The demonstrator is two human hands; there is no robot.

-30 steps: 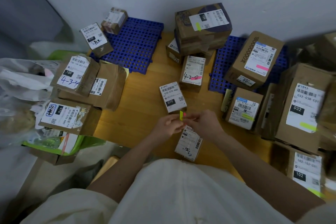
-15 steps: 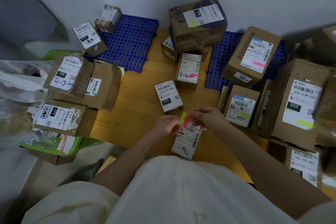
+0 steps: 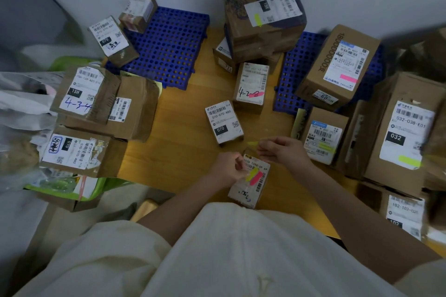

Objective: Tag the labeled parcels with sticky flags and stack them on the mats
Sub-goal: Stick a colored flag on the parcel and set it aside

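While both hands [image 3: 255, 159] pinch sticky flags [image 3: 253, 175], parcels [image 3: 223, 122] crowd the wooden floor [image 3: 183, 152] — 2 blue mats [image 3: 169, 46].

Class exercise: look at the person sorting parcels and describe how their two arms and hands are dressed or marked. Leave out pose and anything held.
Both forearms are bare from above the elbow down. The left hand and right hand wear no gloves, and no rings, watch or bracelets show in this dim view. The person wears a loose cream top with short sleeves; its cloth is plain, with no print visible.

wooden table [image 3: 183, 152] under parcels [image 3: 223, 122], mats [image 3: 169, 46]
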